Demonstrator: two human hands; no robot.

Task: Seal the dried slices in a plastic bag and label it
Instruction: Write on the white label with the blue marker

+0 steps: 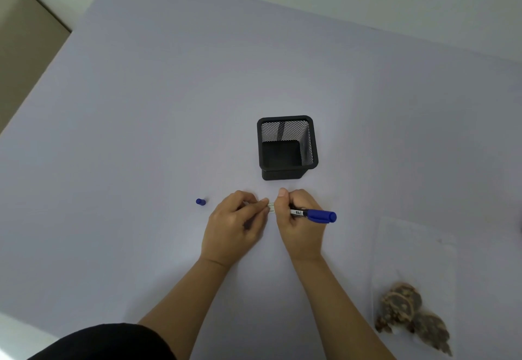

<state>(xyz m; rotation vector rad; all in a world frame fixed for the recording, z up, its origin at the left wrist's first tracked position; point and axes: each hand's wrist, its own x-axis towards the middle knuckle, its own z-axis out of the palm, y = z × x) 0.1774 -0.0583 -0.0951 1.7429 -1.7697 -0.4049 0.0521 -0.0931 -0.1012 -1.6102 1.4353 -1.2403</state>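
My right hand (299, 224) grips a blue marker (316, 215), its capped blue end pointing right and its tip hidden under my fingers. A small white label (271, 207) lies between both hands; my left hand (236, 227) pinches its left end with fingertips. The marker's small blue cap (200, 202) lies on the table to the left. A clear plastic bag (415, 261) holding brown dried slices (406, 311) lies flat at the lower right, apart from both hands.
A black mesh pen holder (286, 148) stands just beyond my hands, with nothing visible inside. The table (169, 105) is covered in a pale lilac sheet. A beige chair or cushion (25, 43) sits past the table's left edge.
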